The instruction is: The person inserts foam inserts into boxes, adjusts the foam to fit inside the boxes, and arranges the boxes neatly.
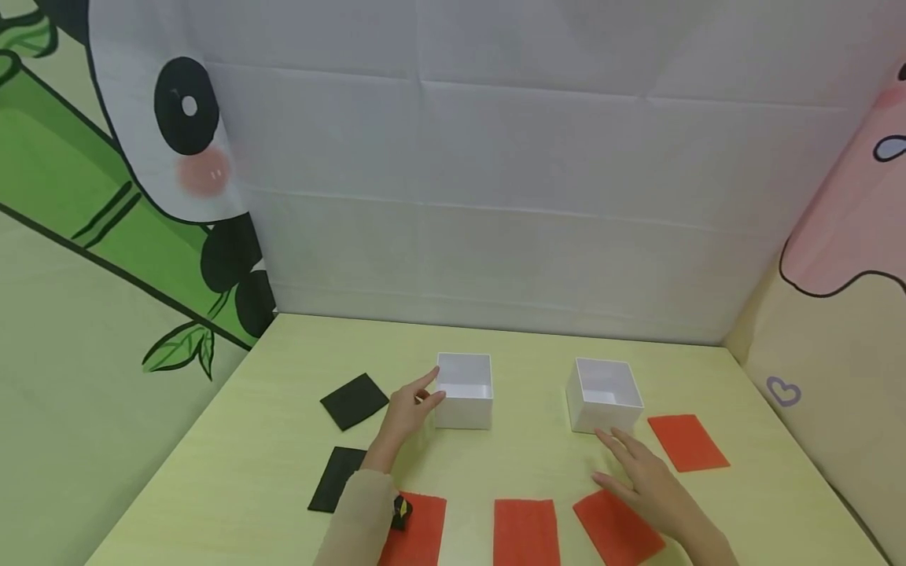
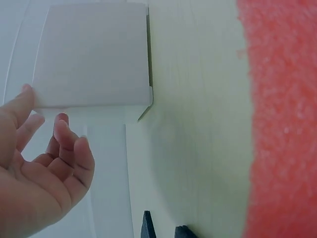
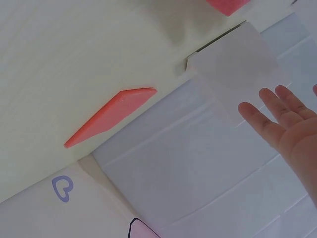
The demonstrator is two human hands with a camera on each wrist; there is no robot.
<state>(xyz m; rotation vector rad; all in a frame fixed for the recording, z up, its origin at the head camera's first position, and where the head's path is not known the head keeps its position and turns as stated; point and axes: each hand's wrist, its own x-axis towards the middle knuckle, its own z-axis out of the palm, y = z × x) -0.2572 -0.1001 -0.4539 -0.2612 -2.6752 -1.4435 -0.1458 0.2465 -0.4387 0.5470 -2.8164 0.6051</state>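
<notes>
Left hand (image 1: 406,410) at the left white box (image 1: 463,413), right hand (image 1: 646,478) spread in front of the right white box (image 1: 606,419)

You reach your left hand forward to the left side of the left white box. Its grip is wide: the forefinger extends up toward the rim, the thumb lies nearer the front corner, and the left wrist view shows the other fingers loosely bent. A fingertip meets the edge of the box, which stands upright on the table (image 1: 525,464).

Your right hand reaches in from the right, its grip wide too, with the fingers extended and the thumb well apart. The fingertips are at the lower front of the right white box; you cannot tell whether they touch it.

Both boxes are open-topped, and you see white inner walls in each. The right one sits turned slightly.

An upper black sheet (image 1: 354,402) lies left of your left hand; a lower black sheet (image 1: 334,481) is partly hidden by your forearm. Nearest you are three red sheets: a left one (image 1: 426,525) partly behind your sleeve (image 1: 359,515), a middle one (image 1: 527,531), and a tilted one (image 1: 614,528) partly covered by your right hand. A fourth red sheet (image 1: 690,443) lies beside the right white box.
</notes>
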